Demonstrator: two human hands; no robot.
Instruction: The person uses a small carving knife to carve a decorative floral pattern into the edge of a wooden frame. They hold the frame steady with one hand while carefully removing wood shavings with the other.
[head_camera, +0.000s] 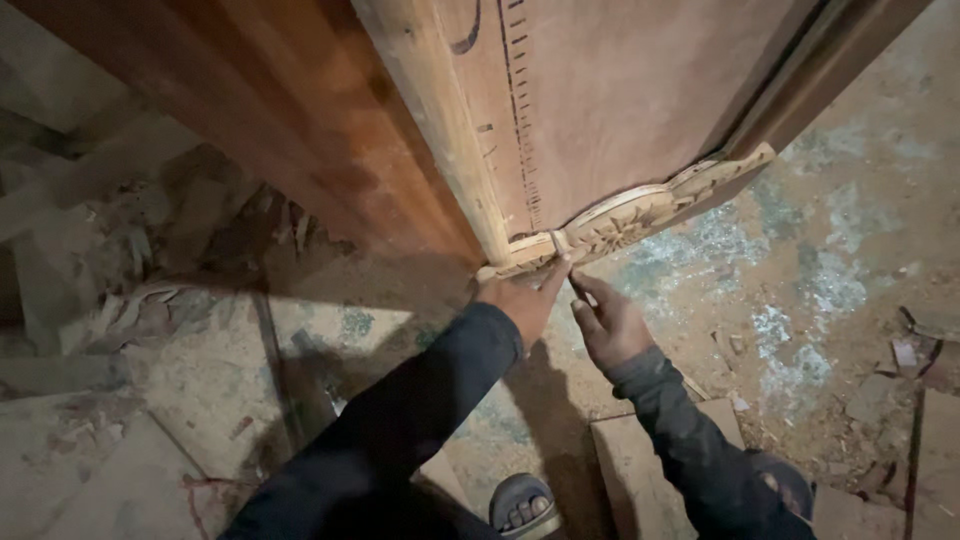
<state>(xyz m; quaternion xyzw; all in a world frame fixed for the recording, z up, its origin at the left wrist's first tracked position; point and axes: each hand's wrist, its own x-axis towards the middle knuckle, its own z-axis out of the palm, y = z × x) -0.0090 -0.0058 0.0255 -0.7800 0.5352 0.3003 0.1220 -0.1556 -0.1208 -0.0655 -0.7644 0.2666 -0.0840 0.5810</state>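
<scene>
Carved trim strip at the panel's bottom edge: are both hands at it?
Yes, the left hand and right hand both reach the carved trim strip near its left end.

Left hand (520, 298) and right hand (607, 322) pressed a carved trim (640, 215) against a wooden panel (610, 100) above a dusty floor (820, 290).

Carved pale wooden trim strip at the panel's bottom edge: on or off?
On: the carved pale wooden trim strip lies along the brown wooden panel; left hand presses it. Fastening: cannot tell.
</scene>
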